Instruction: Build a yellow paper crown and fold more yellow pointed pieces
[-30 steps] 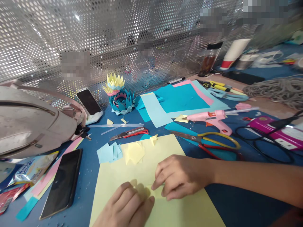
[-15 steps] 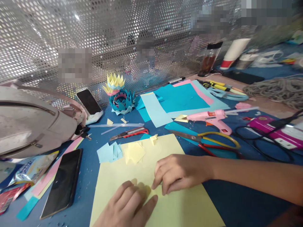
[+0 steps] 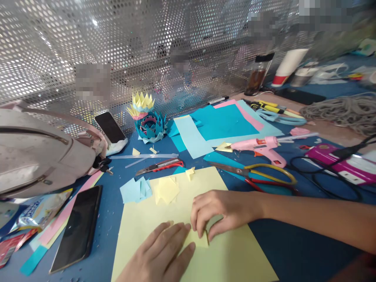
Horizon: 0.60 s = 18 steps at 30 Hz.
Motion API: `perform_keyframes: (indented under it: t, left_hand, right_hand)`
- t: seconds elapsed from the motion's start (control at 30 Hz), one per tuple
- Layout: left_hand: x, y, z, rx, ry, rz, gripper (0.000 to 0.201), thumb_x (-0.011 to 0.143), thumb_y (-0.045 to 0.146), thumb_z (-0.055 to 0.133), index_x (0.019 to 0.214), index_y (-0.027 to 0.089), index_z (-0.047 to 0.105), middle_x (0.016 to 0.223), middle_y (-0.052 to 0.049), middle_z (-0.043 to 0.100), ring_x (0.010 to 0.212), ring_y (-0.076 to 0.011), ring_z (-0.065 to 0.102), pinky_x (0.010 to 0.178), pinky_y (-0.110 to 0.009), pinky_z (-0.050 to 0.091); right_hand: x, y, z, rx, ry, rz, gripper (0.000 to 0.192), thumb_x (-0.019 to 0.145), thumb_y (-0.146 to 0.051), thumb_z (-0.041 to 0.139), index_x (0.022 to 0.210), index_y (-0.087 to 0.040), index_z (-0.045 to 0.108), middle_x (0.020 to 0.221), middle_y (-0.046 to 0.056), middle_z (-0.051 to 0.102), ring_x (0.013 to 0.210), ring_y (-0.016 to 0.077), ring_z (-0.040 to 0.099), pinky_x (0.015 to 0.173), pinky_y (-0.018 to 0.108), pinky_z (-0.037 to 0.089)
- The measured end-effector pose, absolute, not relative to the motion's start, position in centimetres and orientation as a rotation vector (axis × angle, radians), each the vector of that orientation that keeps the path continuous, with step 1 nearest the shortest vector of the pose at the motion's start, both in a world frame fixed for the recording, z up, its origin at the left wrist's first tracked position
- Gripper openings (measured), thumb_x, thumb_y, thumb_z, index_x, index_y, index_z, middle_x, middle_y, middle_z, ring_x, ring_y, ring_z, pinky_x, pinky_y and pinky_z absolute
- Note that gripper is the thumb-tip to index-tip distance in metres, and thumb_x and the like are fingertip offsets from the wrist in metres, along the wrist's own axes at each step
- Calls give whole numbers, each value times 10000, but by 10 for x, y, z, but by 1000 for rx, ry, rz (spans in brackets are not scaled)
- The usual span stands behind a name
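Note:
My left hand (image 3: 160, 254) lies flat on a small pale yellow paper piece (image 3: 199, 239), pressing it onto a large yellow sheet (image 3: 235, 258). The fingertips of my right hand (image 3: 220, 211) pinch the right edge of that same small piece, thumb below and fingers above. Just beyond the sheet lie little stacks of light blue squares (image 3: 135, 188) and yellow squares (image 3: 166, 188). A folded paper crown (image 3: 147, 121) of teal and yellow points stands further back.
Scissors (image 3: 258, 175), a pink glue gun (image 3: 260, 147) and a red box cutter (image 3: 160, 166) lie behind the sheet. Blue and pink sheets (image 3: 226, 123) are at the back. A phone (image 3: 76, 227) and a grey bag (image 3: 35, 150) are at left; cables (image 3: 326, 172) at right.
My left hand slid forward and flattened over the small yellow piece. My right hand's fingers curled in and pinched its edge, lifting a fold.

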<state>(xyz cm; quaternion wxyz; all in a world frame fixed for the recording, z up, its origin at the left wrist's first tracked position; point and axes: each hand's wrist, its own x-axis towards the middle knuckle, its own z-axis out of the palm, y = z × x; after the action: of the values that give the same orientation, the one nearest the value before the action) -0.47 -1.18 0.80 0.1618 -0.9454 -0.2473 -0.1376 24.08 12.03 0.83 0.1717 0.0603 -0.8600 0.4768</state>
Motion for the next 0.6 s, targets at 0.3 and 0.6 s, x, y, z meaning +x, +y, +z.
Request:
perform_keyframes:
  t: [0.3, 0.6]
  left_hand:
    - [-6, -12, 9, -2711, -681, -360, 410, 1069, 153, 348, 1210, 177, 731, 1290, -135, 693, 1186, -280, 682, 887, -433, 630]
    - [-6, -11, 8, -2717, -661, -347, 402, 1060, 129, 358, 1214, 165, 727, 1308, -143, 682, 1190, -279, 680, 893, -431, 628]
  right_hand:
    - [241, 122, 11, 144, -2405, 1455, 193, 944, -264, 685, 908, -84, 744, 992, 163, 739, 939, 181, 675, 886, 258, 514]
    - [242, 121, 7, 128, -2434, 1399, 220, 995, -259, 611, 876, -120, 734, 998, 143, 741, 930, 167, 667, 874, 258, 517]
